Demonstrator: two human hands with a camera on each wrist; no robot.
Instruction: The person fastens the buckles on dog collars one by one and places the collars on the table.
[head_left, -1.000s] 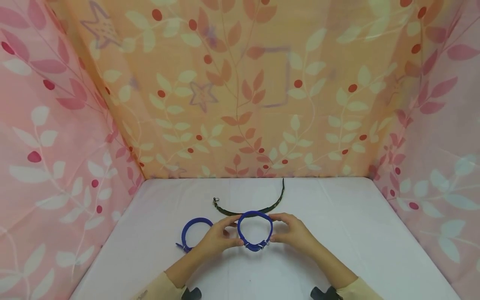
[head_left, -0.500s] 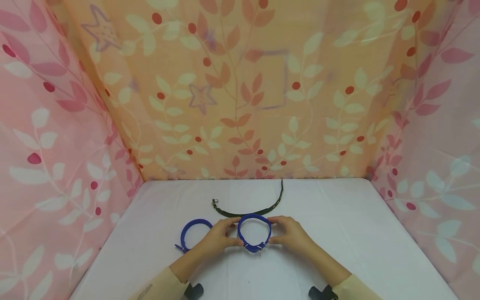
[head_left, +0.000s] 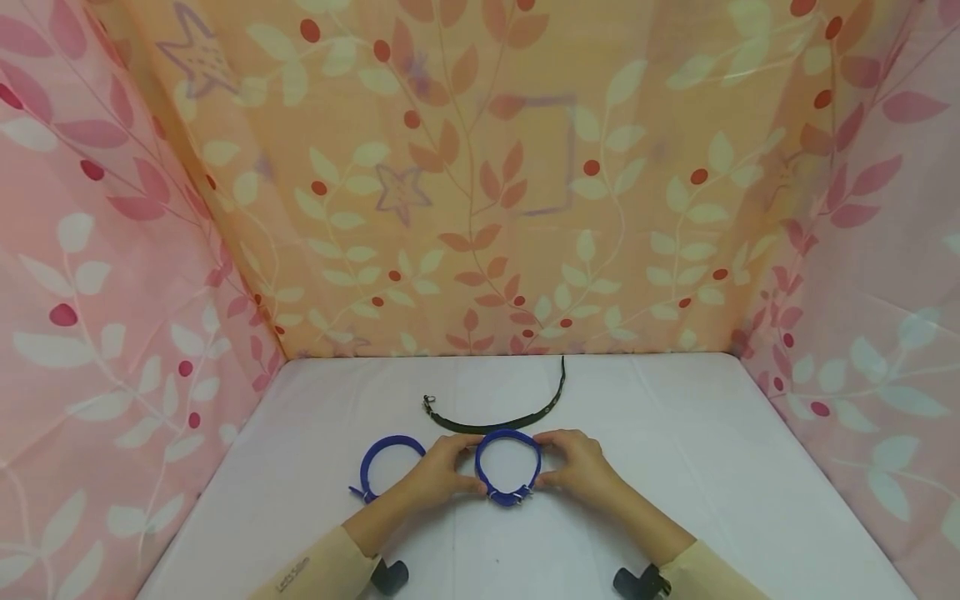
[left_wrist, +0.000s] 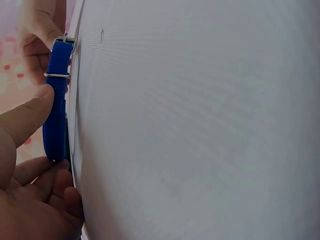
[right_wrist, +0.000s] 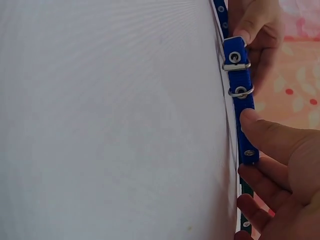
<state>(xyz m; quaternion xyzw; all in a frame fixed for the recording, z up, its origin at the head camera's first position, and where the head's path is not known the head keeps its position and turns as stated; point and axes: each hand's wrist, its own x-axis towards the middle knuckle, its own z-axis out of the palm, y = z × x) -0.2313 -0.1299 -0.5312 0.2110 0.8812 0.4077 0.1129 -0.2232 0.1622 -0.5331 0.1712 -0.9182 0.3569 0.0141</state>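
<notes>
A blue collar (head_left: pixel 508 498), buckled into a ring, sits between the two hands at the middle of the table. From its left side my left hand (head_left: pixel 440 475) holds it, thumb at the front and fingers toward the back. My right hand (head_left: pixel 581 468) holds the opposite side the same way. In the right wrist view the strap (right_wrist: pixel 243 103) shows metal eyelets, a buckle and a loop, with the right thumb (right_wrist: pixel 270 135) against it. The left wrist view shows the left thumb (left_wrist: pixel 30 112) on the strap.
Another blue collar (head_left: pixel 390 442) lies looped on the white table (head_left: pixel 660 433), partly hidden by the left hand and forearm. Behind the held ring curves an unfastened dark green collar (head_left: pixel 487 428) with a metal buckle at its left end. Patterned cloth walls stand at the back and sides.
Both hands keep hold of the blue collar in nearly the same place. The view has shifted very slightly; the other collars lie as before.
</notes>
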